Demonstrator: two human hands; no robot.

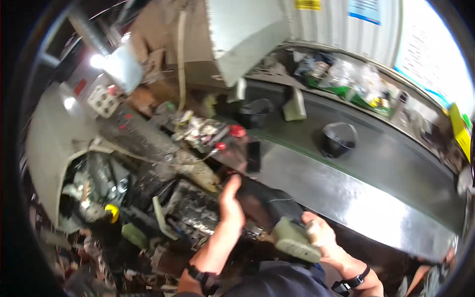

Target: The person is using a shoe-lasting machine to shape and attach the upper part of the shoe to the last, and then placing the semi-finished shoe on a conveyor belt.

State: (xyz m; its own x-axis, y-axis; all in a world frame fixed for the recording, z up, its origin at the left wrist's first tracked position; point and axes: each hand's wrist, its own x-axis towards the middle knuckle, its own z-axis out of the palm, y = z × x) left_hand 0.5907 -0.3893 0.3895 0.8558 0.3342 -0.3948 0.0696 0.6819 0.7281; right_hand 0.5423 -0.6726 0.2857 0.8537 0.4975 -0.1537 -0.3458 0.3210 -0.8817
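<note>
Before my body I hold a dark, tube-like piece (pixel 274 200) with a pale green, blocky end (pixel 297 241); its exact kind is unclear. My left hand (pixel 231 210) lies along its left side, thumb pointing up and the other fingers mostly hidden. Around the pale green end, on the right, the fingers of my right hand (pixel 320 232) are closed. Ahead, on a dark, belt-like surface, sit a black cup-shaped piece (pixel 339 140), another black cup-shaped piece (pixel 255 113) and a pale green block (pixel 295 105).
A shiny metal ledge (pixel 346 200) borders the belt-like surface. To the left, a dirty bench carries a heap of scraps (pixel 198 129) with red caps. A pale, cut-open container (pixel 62 148) holds clear plastic waste. Along the far wall stands a green tray (pixel 346 94) with plastic bags.
</note>
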